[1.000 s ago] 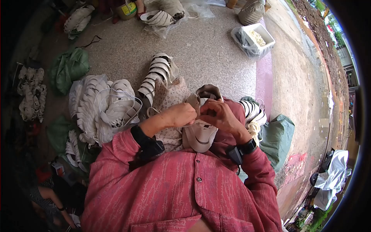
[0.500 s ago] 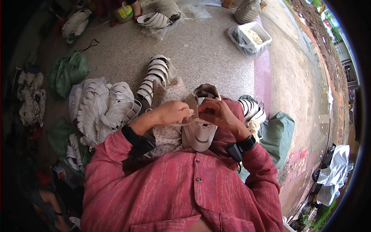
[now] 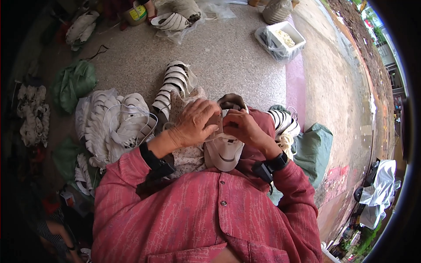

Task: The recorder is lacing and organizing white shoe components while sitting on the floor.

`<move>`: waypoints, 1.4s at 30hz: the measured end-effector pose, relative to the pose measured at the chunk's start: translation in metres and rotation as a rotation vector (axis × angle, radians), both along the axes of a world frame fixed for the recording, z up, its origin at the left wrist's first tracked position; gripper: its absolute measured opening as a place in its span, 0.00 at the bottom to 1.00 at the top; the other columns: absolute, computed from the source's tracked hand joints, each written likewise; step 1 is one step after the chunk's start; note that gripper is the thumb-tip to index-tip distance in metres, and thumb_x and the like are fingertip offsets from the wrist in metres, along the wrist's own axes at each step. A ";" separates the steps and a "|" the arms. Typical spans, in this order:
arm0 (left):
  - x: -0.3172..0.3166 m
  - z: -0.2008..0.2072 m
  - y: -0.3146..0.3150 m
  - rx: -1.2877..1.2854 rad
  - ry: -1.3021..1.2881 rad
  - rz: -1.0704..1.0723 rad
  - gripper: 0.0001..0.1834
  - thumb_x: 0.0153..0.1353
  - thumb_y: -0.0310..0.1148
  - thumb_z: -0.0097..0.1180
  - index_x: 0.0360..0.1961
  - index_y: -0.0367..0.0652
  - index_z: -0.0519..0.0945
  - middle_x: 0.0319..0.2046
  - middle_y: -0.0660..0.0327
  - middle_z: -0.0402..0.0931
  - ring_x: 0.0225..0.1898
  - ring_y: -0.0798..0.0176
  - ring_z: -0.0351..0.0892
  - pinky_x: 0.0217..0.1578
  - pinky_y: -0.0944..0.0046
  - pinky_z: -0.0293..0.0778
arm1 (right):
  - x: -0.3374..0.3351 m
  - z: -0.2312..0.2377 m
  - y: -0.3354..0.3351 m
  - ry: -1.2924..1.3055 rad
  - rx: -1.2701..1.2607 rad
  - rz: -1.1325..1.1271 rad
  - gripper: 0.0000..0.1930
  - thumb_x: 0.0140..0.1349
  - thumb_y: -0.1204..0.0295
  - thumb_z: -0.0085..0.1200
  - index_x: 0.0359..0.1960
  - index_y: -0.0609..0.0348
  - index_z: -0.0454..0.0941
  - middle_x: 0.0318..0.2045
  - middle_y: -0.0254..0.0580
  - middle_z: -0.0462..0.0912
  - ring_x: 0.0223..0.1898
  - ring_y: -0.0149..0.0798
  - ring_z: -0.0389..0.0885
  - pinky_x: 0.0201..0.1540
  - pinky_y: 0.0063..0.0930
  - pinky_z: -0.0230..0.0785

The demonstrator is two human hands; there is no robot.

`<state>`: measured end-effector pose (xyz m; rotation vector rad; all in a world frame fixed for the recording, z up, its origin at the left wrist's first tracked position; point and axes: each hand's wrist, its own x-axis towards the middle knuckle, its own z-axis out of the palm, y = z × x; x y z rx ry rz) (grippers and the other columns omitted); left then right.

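A beige shoe upper rests in my lap, toe toward me and dark-lined collar away. My left hand is at its left lacing edge, fingers bent over the side panel and thumb underneath. On the opposite edge, my right hand has its fingertips pinched together; what lies between them is hidden. A thin white shoelace runs across the opening under my left hand. Beneath lies a flower-patterned cloth over my legs.
Stacked white shoe uppers lie at left, with another curved stack ahead. More uppers and a green sack are on the right. A white box holding laces stands farther off. A green bundle sits far left.
My left hand has turned and lifted slightly, its fingers now spread over the shoe's side instead of pinched low by the lace. The right hand stays near its place.
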<state>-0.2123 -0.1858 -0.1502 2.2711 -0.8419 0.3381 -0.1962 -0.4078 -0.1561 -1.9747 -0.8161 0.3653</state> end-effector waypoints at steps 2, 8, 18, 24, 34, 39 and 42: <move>0.011 0.007 -0.001 -0.042 0.034 -0.113 0.17 0.53 0.28 0.62 0.44 0.42 0.73 0.39 0.57 0.75 0.46 0.51 0.77 0.48 0.58 0.72 | -0.003 -0.002 0.002 -0.215 -0.150 0.008 0.07 0.53 0.74 0.57 0.34 0.55 0.80 0.33 0.39 0.77 0.38 0.42 0.77 0.44 0.35 0.64; 0.028 0.006 -0.001 -0.044 0.283 -0.355 0.15 0.49 0.30 0.64 0.39 0.42 0.76 0.40 0.60 0.75 0.47 0.53 0.75 0.49 0.59 0.72 | 0.021 0.023 -0.037 -0.760 -0.548 -0.257 0.06 0.49 0.75 0.55 0.30 0.51 0.78 0.32 0.37 0.76 0.37 0.41 0.75 0.44 0.37 0.62; 0.020 0.005 -0.028 0.208 0.191 -0.257 0.07 0.47 0.35 0.64 0.25 0.46 0.79 0.32 0.64 0.71 0.41 0.58 0.72 0.45 0.59 0.68 | 0.009 0.043 -0.032 0.891 0.802 -0.303 0.07 0.68 0.69 0.50 0.39 0.59 0.76 0.41 0.45 0.81 0.39 0.41 0.80 0.47 0.31 0.72; 0.036 -0.002 -0.022 0.033 0.584 -0.335 0.08 0.47 0.35 0.64 0.23 0.45 0.78 0.35 0.65 0.73 0.45 0.60 0.70 0.48 0.60 0.65 | 0.028 0.018 -0.067 1.066 1.245 -0.338 0.08 0.69 0.71 0.45 0.39 0.62 0.76 0.37 0.42 0.81 0.42 0.42 0.80 0.55 0.40 0.69; 0.046 -0.006 -0.015 -0.020 0.763 -0.484 0.13 0.53 0.39 0.65 0.21 0.43 0.79 0.36 0.66 0.72 0.47 0.62 0.67 0.52 0.61 0.63 | 0.087 0.014 -0.342 0.659 2.102 -0.857 0.06 0.62 0.83 0.45 0.38 0.73 0.71 0.32 0.48 0.74 0.37 0.45 0.75 0.58 0.48 0.67; 0.043 -0.016 -0.020 -0.218 0.819 -0.395 0.11 0.60 0.40 0.61 0.36 0.44 0.81 0.36 0.65 0.71 0.42 0.67 0.69 0.46 0.64 0.66 | 0.083 0.013 -0.278 0.216 0.960 -0.610 0.26 0.70 0.58 0.44 0.62 0.64 0.66 0.63 0.54 0.68 0.65 0.52 0.67 0.66 0.51 0.61; 0.041 -0.023 -0.028 -0.334 0.788 -0.186 0.14 0.61 0.39 0.60 0.43 0.42 0.78 0.38 0.63 0.72 0.41 0.66 0.71 0.44 0.65 0.68 | 0.061 0.004 -0.170 0.232 0.348 -0.677 0.22 0.68 0.61 0.49 0.58 0.62 0.71 0.56 0.42 0.76 0.50 0.40 0.79 0.48 0.33 0.75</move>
